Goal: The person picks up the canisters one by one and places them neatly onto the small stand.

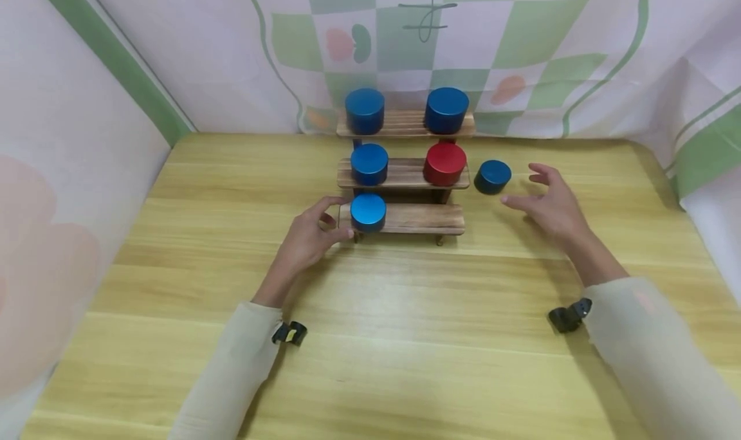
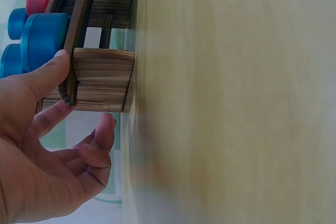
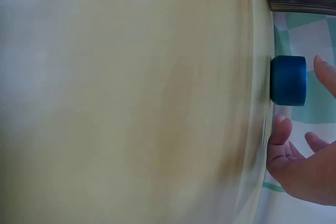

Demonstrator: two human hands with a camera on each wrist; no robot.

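A small three-tier wooden stand [image 1: 425, 219] carries round, smooth-lidded tins. My left hand [image 1: 309, 235] is at the left end of its lowest tier, pinching that end between thumb and index finger, while the other fingers curl loosely in the left wrist view. Beside the thumb sits a light blue tin [image 1: 368, 213] on the lowest tier. To the right of the stand, a dark blue tin [image 1: 493, 177] stands upright on the table. My right hand [image 1: 552, 205] hovers right of this tin, thumb and fingers spread and apart from it.
The middle tier holds a blue tin [image 1: 369, 165] at left and a red tin [image 1: 445, 164] at right. Two blue tins, left [image 1: 365, 111] and right [image 1: 446, 110], stand on the top tier. A checked cloth [image 1: 405, 38] hangs behind the wooden table [image 1: 399, 337].
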